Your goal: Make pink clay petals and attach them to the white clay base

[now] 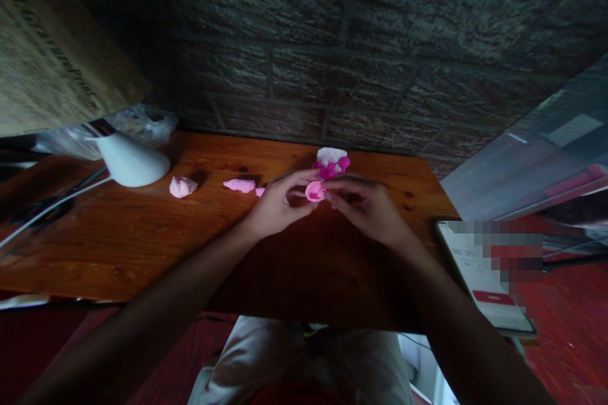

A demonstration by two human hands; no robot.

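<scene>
Between my two hands is a small pink cup-shaped piece of what looks like modelling clay point(314, 192), its hollow facing up with a darker pink inside. My left hand point(284, 201) grips its left side between thumb and fingers. At the right edge, the thumb and fingertips of my right hand point(363, 202) pinch the same piece. Just beyond my fingers lie magenta lumps point(331, 169), touching or overlapping a white piece point(331, 154). Left of my hands, on the wooden table, rest a pink elongated lump point(240, 185) and a paler pink lump point(183, 186). A smaller pink bit point(259, 192) is partly hidden behind my left hand.
A lamp with a white base point(135, 158) and a printed paper-like shade point(57, 57) stands at the left, near a clear plastic bag point(142, 126). The wooden table point(142, 247) meets a stone-patterned wall point(294, 76). At its right edge lies a phone or tablet point(475, 266), partly pixelated.
</scene>
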